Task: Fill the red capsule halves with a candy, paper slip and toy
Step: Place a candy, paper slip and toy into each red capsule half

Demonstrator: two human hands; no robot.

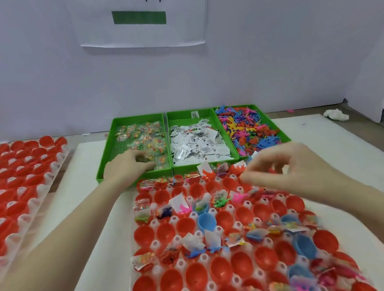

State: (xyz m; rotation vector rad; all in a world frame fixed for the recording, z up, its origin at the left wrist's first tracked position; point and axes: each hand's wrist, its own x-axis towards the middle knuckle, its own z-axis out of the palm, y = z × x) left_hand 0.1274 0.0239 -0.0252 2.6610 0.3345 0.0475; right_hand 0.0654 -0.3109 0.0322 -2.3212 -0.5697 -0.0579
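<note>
- Reaching into the candy tray (108, 150) at frame centre-left, the left hand (127, 166) curls its fingers on wrapped candies (146, 137).
- Right hand (288, 169), blurred, hovers over red capsule halves (188, 224); fingers loosely curled, grip unclear.

A white paper sheet (142, 17) is seen fixed to the wall at the top centre of the frame. Large black characters are printed along its upper edge, but they are cut off by the frame and cannot be read. Below them a solid green bar (139, 17) is printed, with no lettering on it. The paper slips (199, 142) in the middle green tray carry small dark print, too blurred to be read.
</note>
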